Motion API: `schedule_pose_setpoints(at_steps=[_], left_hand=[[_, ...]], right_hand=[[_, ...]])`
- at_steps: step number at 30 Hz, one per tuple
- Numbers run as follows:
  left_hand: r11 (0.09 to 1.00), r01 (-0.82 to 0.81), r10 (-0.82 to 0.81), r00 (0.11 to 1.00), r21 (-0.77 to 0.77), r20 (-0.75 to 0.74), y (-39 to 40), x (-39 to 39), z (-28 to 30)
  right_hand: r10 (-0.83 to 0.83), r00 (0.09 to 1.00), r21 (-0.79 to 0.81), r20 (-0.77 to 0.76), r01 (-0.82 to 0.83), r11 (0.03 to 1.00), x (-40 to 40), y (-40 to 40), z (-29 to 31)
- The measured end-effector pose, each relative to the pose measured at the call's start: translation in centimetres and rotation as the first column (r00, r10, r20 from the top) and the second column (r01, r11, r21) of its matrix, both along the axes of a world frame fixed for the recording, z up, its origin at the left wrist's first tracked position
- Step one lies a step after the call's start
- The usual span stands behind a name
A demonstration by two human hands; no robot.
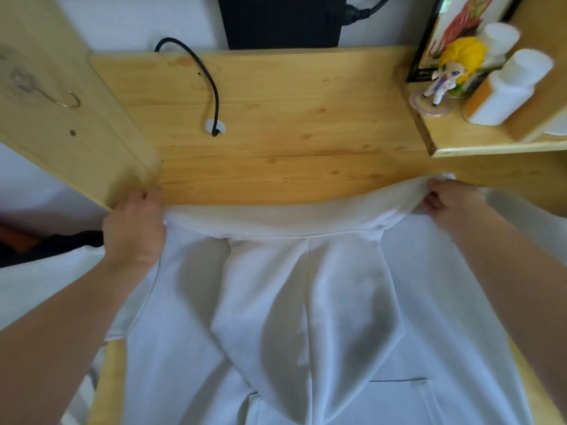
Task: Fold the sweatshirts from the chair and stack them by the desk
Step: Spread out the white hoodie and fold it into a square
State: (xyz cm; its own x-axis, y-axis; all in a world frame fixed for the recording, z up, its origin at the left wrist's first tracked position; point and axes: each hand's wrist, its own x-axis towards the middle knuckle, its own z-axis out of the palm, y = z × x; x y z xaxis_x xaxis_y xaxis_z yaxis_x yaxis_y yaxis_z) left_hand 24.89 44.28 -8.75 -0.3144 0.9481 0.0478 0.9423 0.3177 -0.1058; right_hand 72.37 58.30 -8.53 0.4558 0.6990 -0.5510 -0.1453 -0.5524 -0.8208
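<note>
A white hooded sweatshirt [306, 302] lies spread over the near half of the wooden desk [276, 118], its hood flopped down the middle and a front pocket at the lower right. My left hand [135, 228] grips the garment's far left shoulder edge. My right hand [445, 200] pinches the far right shoulder edge, lifted slightly off the desk. The fabric between both hands is pulled into a fairly straight line. The lower part of the sweatshirt runs out of view.
A black cable [208, 81] loops into a grommet hole at the back left. A wooden side panel [61, 102] with a metal hook stands left. A shelf at right holds a figurine [448, 72] and white bottles [509, 87]. Dark clothing [46, 243] lies at far left.
</note>
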Motion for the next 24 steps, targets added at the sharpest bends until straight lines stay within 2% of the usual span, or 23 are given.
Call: schedule_pose_setpoints(at_steps=[2,4,5,6,7,8,9,10,11,13,15,17,18,20,22,24], left_hand=[[0.993,-0.08,0.079,0.997,0.084,0.022,1.4,0.8,-0.4],[0.98,-0.146,0.134,0.986,0.138,0.095,2.3,1.7,-1.0],[0.976,-0.159,0.14,0.982,0.151,0.125,2.4,2.3,-1.0],[0.973,-0.157,0.136,0.982,0.172,0.131,2.1,3.0,-1.0],[0.969,-0.139,0.114,0.985,0.203,0.133,1.3,4.0,-0.8],[0.965,-0.108,0.067,0.983,0.239,0.171,0.0,5.1,-0.5],[0.965,-0.101,0.033,0.963,0.243,0.268,-1.8,6.3,-0.1],[0.972,-0.136,0.047,0.912,0.193,0.408,-3.9,7.4,0.0],[0.981,-0.183,0.125,0.839,0.059,0.529,-6.0,8.5,0.2],[0.936,-0.222,0.348,0.703,-0.274,0.62,-9.2,9.8,0.3],[0.857,-0.264,0.514,0.503,-0.443,0.695,-10.6,10.4,0.0],[0.816,-0.307,0.568,0.262,-0.49,0.78,-10.7,11.2,-0.2],[0.813,-0.309,0.559,0.174,-0.494,0.811,-10.6,11.5,-0.4],[0.83,-0.286,0.505,0.02,-0.479,0.863,-10.7,12.3,-0.6],[0.823,-0.3,0.444,-0.19,-0.482,0.876,-10.9,13.1,-0.4],[0.787,-0.337,0.374,-0.407,-0.517,0.834,-11.1,13.4,0.0]], right_hand=[[-0.023,0.996,0.006,-0.085,0.024,1.0,1.2,-0.3,-1.0],[0.025,0.998,-0.002,-0.058,-0.025,1.0,1.2,-0.4,-2.2],[0.084,0.991,-0.009,0.1,-0.083,0.996,0.7,-0.7,-2.2],[0.155,0.93,-0.03,0.333,-0.154,0.988,0.2,-1.3,-2.0],[0.204,0.804,-0.044,0.559,-0.217,0.975,-0.6,-2.6,-1.5],[0.218,0.675,-0.028,0.705,-0.28,0.959,-1.4,-4.4,-0.6],[0.243,0.582,-0.024,0.776,-0.357,0.934,-2.3,-6.7,0.2],[0.303,0.519,-0.059,0.799,-0.434,0.899,-3.1,-9.1,1.0],[0.396,0.463,-0.145,0.793,-0.488,0.861,-3.2,-11.4,0.6],[0.59,0.402,-0.36,0.7,-0.515,0.778,-3.3,-15.7,0.2],[0.705,0.456,-0.502,0.543,-0.497,0.708,-3.4,-18.5,0.0],[0.725,0.553,-0.537,0.41,-0.496,0.682,-3.9,-19.7,0.3],[0.706,0.612,-0.521,0.356,-0.497,0.694,-4.1,-19.9,0.3],[0.632,0.748,-0.432,0.203,-0.51,0.744,-4.6,-20.1,-0.1],[0.548,0.834,-0.323,0.069,-0.501,0.803,-5.1,-20.1,0.0],[0.447,0.893,-0.172,0.052,-0.433,0.885,-5.3,-19.9,0.6]])
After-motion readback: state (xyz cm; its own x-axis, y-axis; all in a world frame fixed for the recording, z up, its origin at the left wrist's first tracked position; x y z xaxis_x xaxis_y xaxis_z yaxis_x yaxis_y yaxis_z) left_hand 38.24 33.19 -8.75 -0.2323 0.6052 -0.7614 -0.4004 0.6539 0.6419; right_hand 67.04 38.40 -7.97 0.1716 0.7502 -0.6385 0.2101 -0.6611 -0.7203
